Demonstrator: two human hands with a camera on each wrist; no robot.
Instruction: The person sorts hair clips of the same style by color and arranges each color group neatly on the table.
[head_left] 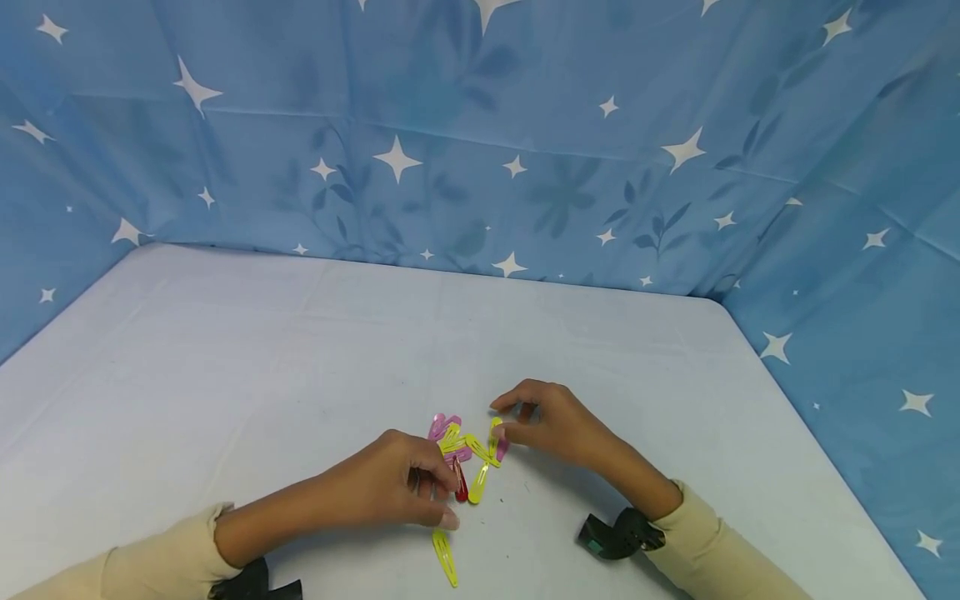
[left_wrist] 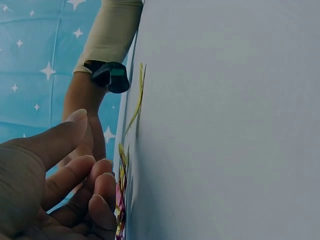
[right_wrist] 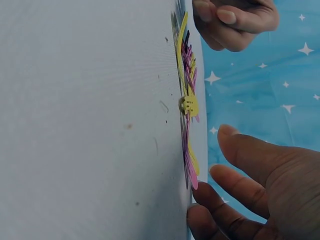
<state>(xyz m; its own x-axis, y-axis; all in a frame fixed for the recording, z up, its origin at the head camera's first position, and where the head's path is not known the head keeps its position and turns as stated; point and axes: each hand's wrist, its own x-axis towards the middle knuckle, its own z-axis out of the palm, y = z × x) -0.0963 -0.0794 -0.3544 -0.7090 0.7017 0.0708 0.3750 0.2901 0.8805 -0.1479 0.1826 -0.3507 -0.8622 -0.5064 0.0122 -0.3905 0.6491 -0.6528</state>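
A small pile of snap hair clips lies on the white table, with pink clips [head_left: 437,427] at its far left. Over the near left of the pile is my left hand [head_left: 397,483], thumb apart from its loosely curled fingers and nothing between them. Beside it lies a red clip [head_left: 461,485], partly hidden by the fingers, and a yellow clip [head_left: 478,483]. One separate yellow clip [head_left: 446,558] rests nearer me, below the left thumb. My right hand [head_left: 551,421] holds nothing; its thumb and fingers spread around the pile's right end, close to a pink clip [right_wrist: 192,175].
The white table [head_left: 300,350] reaches back to a blue curtain [head_left: 450,125] with white stars, which also runs along the right side. Black devices [head_left: 622,535] are strapped to both wrists. Tiny specks dot the table near the clips.
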